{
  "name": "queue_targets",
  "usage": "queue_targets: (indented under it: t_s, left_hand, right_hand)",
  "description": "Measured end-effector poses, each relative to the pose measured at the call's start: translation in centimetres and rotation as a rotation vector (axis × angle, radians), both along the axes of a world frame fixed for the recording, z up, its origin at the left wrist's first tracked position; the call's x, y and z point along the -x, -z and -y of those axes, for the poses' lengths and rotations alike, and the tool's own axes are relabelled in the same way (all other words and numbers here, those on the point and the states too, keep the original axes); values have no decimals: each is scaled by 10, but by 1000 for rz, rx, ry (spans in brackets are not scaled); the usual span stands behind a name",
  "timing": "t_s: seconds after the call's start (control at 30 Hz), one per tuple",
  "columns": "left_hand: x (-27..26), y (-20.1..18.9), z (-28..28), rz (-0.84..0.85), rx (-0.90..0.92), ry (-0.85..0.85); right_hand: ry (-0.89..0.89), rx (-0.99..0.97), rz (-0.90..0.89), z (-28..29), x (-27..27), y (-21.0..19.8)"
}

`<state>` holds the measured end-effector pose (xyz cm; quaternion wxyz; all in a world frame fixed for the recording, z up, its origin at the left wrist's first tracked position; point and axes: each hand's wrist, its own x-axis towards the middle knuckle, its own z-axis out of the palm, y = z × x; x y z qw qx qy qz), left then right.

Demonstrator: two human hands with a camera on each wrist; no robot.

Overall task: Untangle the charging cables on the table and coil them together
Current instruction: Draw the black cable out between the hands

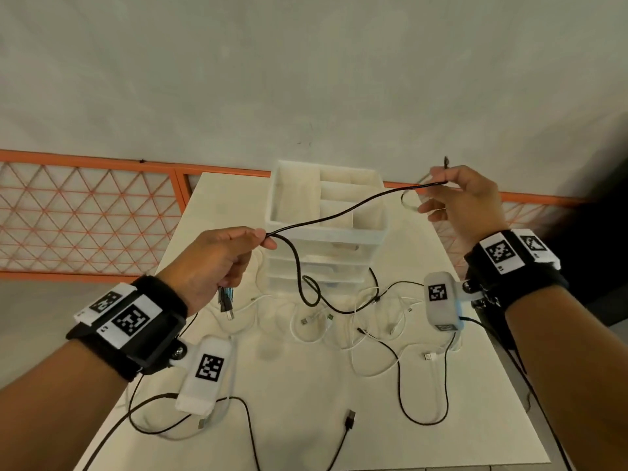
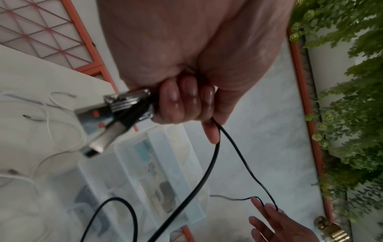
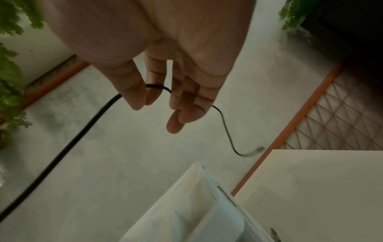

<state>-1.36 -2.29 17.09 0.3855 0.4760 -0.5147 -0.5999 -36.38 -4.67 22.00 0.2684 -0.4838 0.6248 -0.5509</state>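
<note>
left hand (image 1: 217,263): raised over the tabletop (image 1: 306,402). Thumb and forefinger pinch the black cable (image 1: 339,212) at a bend. The other fingers (image 2: 178,101) are curled round a bundle of USB plugs (image 2: 116,104) that sticks out below the palm.
right hand (image 1: 465,202): raised at the far right. Thumb and forefinger pinch the same black cable near its free end. The other fingers are loosely spread and hold nothing.
black cable: one span hangs slack in the air between the two hands, above the white drawer organizer (image 1: 326,212). From the left pinch it drops to the tabletop, makes a small loop in front of the organizer and runs into the mess. A short tail with a small plug (image 3: 259,149) dangles past the right hand.
other cables: white cables (image 1: 316,321) and more black ones lie crossed and looped on the tabletop, still tangled. A loose black plug (image 1: 350,419) sits near the front edge.
handling: light, thin and limp, with no stiffness. It sags and keeps kinks, and the jacket looks smooth, so it would likely slip through a loose pinch.
where to hold: on the cord just behind a plug. Judged best to feed it hand over hand and keep the gathered plugs together in the left.
risk: the loop by the organizer may tighten into a knot if pulled hard.
progress: early, nothing coiled yet.
</note>
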Motion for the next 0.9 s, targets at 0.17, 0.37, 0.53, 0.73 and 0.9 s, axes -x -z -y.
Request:
queue_targets:
  t_s: [0.17, 0.37, 0.53, 0.73, 0.9]
  left_hand:
    - [7, 4, -6, 78, 8, 32]
    - [21, 18, -17, 304, 41, 99]
    - [46, 6, -25, 366, 198, 260]
    - [29, 2, -23, 475, 200, 463]
    - [0, 56, -29, 789, -20, 432]
  right_hand:
    - [12, -341, -169, 0, 21, 57]
    - [-148, -539, -431, -48, -10, 96]
    - [-673, -447, -421, -68, -100, 82]
    - [-258, -613, -247, -38, -72, 111]
    - [-124, -329, -380, -43, -57, 109]
